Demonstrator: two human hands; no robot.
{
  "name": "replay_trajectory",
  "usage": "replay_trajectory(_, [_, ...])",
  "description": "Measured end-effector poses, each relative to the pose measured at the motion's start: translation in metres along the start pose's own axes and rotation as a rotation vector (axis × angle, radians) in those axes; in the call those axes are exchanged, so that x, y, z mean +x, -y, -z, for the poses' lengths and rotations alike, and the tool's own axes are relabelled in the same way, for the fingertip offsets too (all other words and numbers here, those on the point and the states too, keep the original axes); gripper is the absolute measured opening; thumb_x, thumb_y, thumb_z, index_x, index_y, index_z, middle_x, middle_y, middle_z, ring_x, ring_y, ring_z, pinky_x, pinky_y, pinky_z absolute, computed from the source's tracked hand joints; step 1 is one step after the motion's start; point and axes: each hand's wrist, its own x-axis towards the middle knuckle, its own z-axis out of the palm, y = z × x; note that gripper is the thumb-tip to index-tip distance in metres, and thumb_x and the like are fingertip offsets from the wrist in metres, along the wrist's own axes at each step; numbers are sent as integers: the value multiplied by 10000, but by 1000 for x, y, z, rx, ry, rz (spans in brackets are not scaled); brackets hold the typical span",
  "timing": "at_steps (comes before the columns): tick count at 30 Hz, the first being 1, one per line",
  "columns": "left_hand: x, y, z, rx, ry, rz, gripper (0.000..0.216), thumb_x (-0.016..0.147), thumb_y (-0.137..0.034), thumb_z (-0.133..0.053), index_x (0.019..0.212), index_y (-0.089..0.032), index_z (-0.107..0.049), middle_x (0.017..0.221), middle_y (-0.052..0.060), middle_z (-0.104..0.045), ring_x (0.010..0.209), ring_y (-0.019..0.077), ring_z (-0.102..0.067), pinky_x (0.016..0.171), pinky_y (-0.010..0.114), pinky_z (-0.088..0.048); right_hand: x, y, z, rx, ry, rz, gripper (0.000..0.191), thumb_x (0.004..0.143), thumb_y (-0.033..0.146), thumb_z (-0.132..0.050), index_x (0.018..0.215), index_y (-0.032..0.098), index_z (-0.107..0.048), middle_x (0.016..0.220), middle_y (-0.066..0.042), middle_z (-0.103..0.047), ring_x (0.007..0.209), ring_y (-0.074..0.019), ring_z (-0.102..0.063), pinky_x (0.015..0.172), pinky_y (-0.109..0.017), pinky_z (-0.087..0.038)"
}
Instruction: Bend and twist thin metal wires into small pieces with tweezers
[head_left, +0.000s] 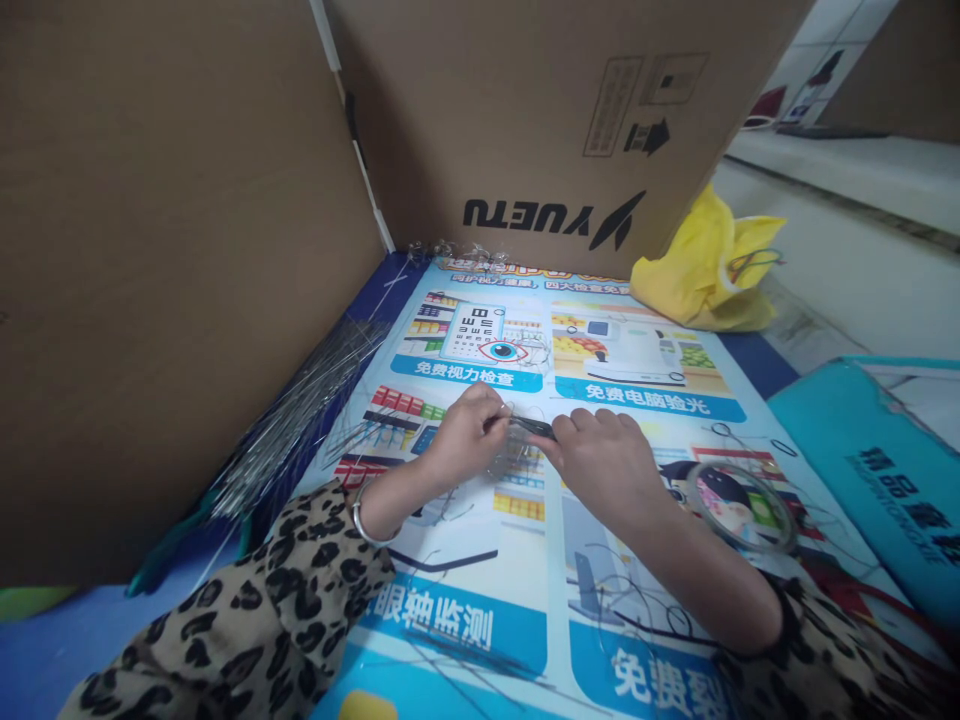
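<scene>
Here in the middle, between the two fists, is the dark tool (531, 427), low over the printed sheet (556, 580), its slim end pointing at the left fingertips. The right hand (606, 465) has its fingers curled round it, thumb pressed along the near side. The left hand (471, 435) pinches thumb against forefinger on what looks like fine wire (507, 412); too small to tell if the tool bites it. Just beneath the pair, a blur of thin loops. Silver bracelet (358, 515) on the left wrist, spotted sleeves (300, 590) on both arms. Beside the right forearm lies a clear ring (787, 525), with loose strands scattered around. Over on the left, a sheaf of straight wires (292, 410) fans along the cardboard (165, 260), a pair of green handles (176, 545) at its near end. Far side: small wire bits (465, 252) at the carton's (480, 120) foot, a yellow bag (701, 265) by its right corner, and nearer, a teal box (885, 490).
</scene>
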Motion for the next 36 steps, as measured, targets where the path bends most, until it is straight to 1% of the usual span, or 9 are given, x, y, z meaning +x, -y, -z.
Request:
replay_trajectory(7, [0, 2, 0, 9, 14, -50, 170, 724, -41, -439, 665, -147, -558, 751, 35, -517, 760, 139, -496, 697, 266, -411, 0, 1, -2, 21, 52, -12, 426, 870, 467, -354, 681, 152, -570, 601, -58, -581, 554, -149, -483, 540, -287, -152])
replay_trajectory(15, [1, 2, 1, -2, 42, -63, 174, 734, -45, -437, 640, -144, -545, 741, 37, -515, 752, 138, -497, 691, 266, -412, -1, 0, -3, 60, 133, -53, 476, 865, 514, -316, 682, 158, -573, 595, -45, -587, 499, -132, -477, 500, -268, -126])
replay_trajectory(17, [2, 3, 2, -9, 65, -52, 171, 746, -61, -439, 645, -148, -547, 747, 36, -521, 760, 140, -500, 701, 273, -416, -1, -3, -4, 59, 117, -35, 480, 862, 518, -321, 677, 157, -577, 592, -46, -583, 509, -134, -475, 510, -275, -142])
replay_trajectory(20, [5, 4, 5, -29, 106, -44, 150, 752, -76, -452, 673, -151, -556, 767, 38, -532, 793, 144, -505, 736, 286, -421, 1, -8, -4, 43, 41, 26, 468, 859, 509, -343, 678, 153, -589, 611, -56, -582, 570, -148, -480, 556, -291, -176])
replay_trajectory(24, [7, 6, 7, -47, 160, -51, 152, 748, -71, -451, 669, -157, -548, 783, 32, -540, 818, 143, -505, 752, 291, -421, 3, -18, -4, 41, -28, 84, 456, 857, 501, -356, 685, 161, -605, 636, -60, -580, 631, -162, -470, 601, -301, -182])
replay_trajectory(29, [8, 9, 7, -63, 229, -92, 174, 743, -54, -438, 666, -169, -544, 779, 24, -552, 815, 138, -502, 758, 286, -416, 6, -26, -6, 62, 12, 98, 464, 856, 519, -341, 694, 170, -601, 659, -53, -575, 657, -167, -454, 622, -300, -184])
replay_trajectory(36, [7, 12, 8, -47, 292, -79, 157, 756, -78, -440, 677, -167, -542, 809, 27, -546, 819, 132, -507, 737, 269, -423, 7, -30, -8, 102, 25, 202, 480, 855, 526, -332, 685, 163, -595, 664, -55, -555, 671, -160, -428, 641, -294, -191])
